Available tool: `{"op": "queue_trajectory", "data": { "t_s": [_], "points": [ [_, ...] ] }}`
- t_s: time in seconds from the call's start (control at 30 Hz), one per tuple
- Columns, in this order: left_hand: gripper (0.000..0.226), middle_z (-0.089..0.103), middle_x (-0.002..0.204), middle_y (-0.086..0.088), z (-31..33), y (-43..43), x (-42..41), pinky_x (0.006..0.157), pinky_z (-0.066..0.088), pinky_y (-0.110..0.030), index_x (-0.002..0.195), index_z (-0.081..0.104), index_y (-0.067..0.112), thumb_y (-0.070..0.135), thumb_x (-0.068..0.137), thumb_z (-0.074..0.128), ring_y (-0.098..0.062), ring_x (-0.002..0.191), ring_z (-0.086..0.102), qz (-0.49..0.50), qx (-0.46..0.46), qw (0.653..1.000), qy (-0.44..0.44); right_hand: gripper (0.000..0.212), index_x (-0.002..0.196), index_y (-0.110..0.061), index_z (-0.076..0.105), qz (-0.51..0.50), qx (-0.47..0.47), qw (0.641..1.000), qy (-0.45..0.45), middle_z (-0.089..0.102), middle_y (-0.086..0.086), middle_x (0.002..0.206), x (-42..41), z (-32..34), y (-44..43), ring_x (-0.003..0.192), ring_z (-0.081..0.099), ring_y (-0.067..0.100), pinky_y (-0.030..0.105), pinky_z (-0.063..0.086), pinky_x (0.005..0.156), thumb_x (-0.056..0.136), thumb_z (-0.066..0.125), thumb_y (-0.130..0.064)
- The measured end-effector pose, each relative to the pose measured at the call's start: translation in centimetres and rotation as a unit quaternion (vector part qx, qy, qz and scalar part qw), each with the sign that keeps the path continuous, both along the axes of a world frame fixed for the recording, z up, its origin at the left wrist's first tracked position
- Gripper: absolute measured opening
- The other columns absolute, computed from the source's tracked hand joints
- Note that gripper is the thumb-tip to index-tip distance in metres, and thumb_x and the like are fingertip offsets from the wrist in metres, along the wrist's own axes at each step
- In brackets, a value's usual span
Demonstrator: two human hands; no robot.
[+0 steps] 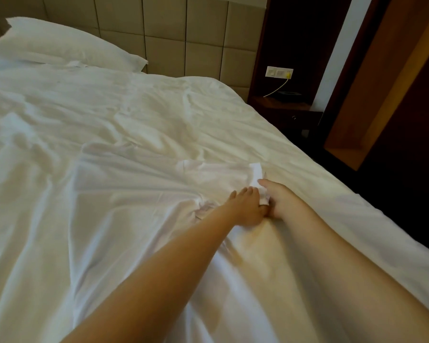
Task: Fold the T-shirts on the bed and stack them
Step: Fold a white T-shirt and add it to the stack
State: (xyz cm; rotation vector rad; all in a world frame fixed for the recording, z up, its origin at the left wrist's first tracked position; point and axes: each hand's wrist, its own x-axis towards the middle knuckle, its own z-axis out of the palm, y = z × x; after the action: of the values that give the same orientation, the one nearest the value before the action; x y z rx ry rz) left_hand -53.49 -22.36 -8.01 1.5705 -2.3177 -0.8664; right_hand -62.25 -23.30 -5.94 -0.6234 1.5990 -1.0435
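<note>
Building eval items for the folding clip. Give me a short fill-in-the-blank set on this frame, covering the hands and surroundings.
1. The left hand and right hand both grip the garment to be folded, a white ____, on the bed.
2. The cable plugged into the wall socket is ____ in colour.
3. The pillow lies against the padded ____.
Missing words: T-shirt; yellow; headboard.

Beige padded headboard [183, 33] stands beside dark nightstand [282, 110] and wall socket [279, 72].

A white T-shirt [139, 184] lies spread and wrinkled on the bed [159, 100], one corner bunched.
</note>
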Motion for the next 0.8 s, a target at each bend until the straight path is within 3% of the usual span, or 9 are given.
{"op": "queue_trajectory", "data": {
  "t_s": [0.13, 0.23, 0.33, 0.47, 0.6, 0.8],
  "points": [
    [0.07, 0.036, 0.142, -0.016, 2.0, 0.3, 1.4, 0.105, 0.032, -0.038, 0.139, 0.033, 0.001, 0.04, 0.085, 0.055, -0.031, 0.132, 0.035, -0.021, 0.013, 0.998, 0.059, 0.029, 0.112, 0.007, 0.061, -0.067, -0.056, 0.986, 0.141, 0.064, 0.019, 0.106, 0.0, -0.4, -0.7, 0.095, 0.061, 0.034, 0.046, 0.052, 0.089, 0.084, 0.058, 0.003],
    [0.063, 0.032, 0.147, -0.016, 3.2, 0.9, 3.2, 0.101, 0.03, -0.031, 0.142, 0.026, 0.0, 0.031, 0.094, 0.051, -0.028, 0.133, 0.032, 0.005, -0.007, 0.998, 0.056, 0.026, 0.11, 0.002, 0.063, -0.056, -0.053, 0.953, 0.293, 0.065, 0.018, 0.11, -0.4, -0.3, -0.6, 0.102, 0.062, 0.035, 0.039, 0.052, 0.088, 0.086, 0.055, -0.001],
    [0.051, 0.036, 0.143, -0.018, 4.3, 2.5, 5.3, 0.1, 0.031, -0.031, 0.139, 0.031, -0.003, 0.021, 0.096, 0.046, -0.027, 0.127, 0.038, 0.037, -0.019, 0.997, 0.063, 0.039, 0.127, 0.001, 0.047, -0.015, -0.031, 0.935, 0.353, 0.05, 0.02, 0.13, 1.0, 0.1, 0.7, 0.117, 0.051, 0.036, 0.038, 0.045, 0.092, 0.09, 0.054, -0.009],
    [0.049, 0.036, 0.144, -0.015, 5.1, 5.7, 8.6, 0.097, 0.031, -0.026, 0.14, 0.032, 0.0, 0.013, 0.095, 0.047, -0.025, 0.126, 0.04, 0.07, -0.036, 0.994, 0.073, 0.043, 0.131, -0.007, 0.038, 0.036, -0.125, 0.857, 0.499, 0.036, 0.017, 0.134, 3.6, 1.4, 4.5, 0.122, 0.037, 0.035, 0.04, 0.035, 0.098, 0.09, 0.05, -0.008],
    [0.057, 0.029, 0.149, -0.015, 5.4, 9.6, 11.8, 0.102, 0.029, -0.027, 0.144, 0.026, 0.004, 0.014, 0.093, 0.049, -0.026, 0.135, 0.033, 0.098, -0.036, 0.994, 0.043, 0.036, 0.123, -0.01, 0.047, 0.13, -0.145, 0.875, 0.444, 0.044, 0.015, 0.129, 6.2, 1.6, 9.0, 0.12, 0.045, 0.033, 0.033, 0.039, 0.094, 0.088, 0.052, -0.008],
    [0.068, 0.018, 0.154, -0.016, 5.4, 15.2, 15.7, 0.108, 0.027, -0.034, 0.15, 0.011, 0.005, 0.022, 0.095, 0.048, -0.03, 0.139, 0.026, 0.175, 0.003, 0.985, 0.001, 0.027, 0.114, -0.011, 0.052, 0.175, -0.113, 0.909, 0.362, 0.055, 0.012, 0.117, 9.5, 0.6, 15.6, 0.107, 0.055, 0.028, 0.026, 0.041, 0.082, 0.087, 0.053, -0.01]
  ]
}}
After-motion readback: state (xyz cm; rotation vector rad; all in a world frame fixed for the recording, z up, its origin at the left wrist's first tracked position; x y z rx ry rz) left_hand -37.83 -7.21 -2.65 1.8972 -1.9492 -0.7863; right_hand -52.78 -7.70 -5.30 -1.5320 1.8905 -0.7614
